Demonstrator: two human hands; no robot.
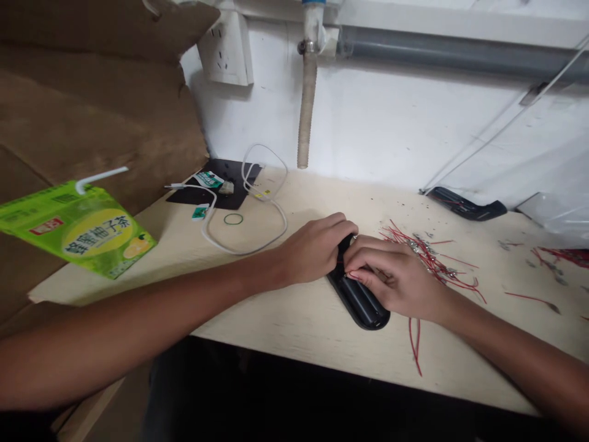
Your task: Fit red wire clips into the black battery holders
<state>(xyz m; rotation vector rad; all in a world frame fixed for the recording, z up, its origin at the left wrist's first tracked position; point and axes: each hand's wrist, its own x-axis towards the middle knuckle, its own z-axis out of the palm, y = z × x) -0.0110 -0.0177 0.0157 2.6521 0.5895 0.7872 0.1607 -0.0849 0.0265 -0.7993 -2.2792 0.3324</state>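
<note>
A black plastic housing [363, 304], long with a rounded near end, lies slantwise on the pale table. My left hand [317, 248] is closed around its far end, fingers curled over the edge. Over the middle of the housing, my right hand [398, 270] pinches a thin red wire [354, 273] between thumb and forefinger. Part of the housing's inside is hidden by the fingers. Just beyond my right hand a loose pile of red wires [442, 264] with small metal parts is spread out. Two more lengths of red wire [416, 347] stick out below my right wrist.
Against the wall lies another black housing [464, 205]. On the left are a green drink carton [99, 230] with a straw, a white cable [239, 252] and a dark sheet [232, 199]. A ribbed hose [306, 116] hangs over the table's back. Cardboard [92, 110] stands at left.
</note>
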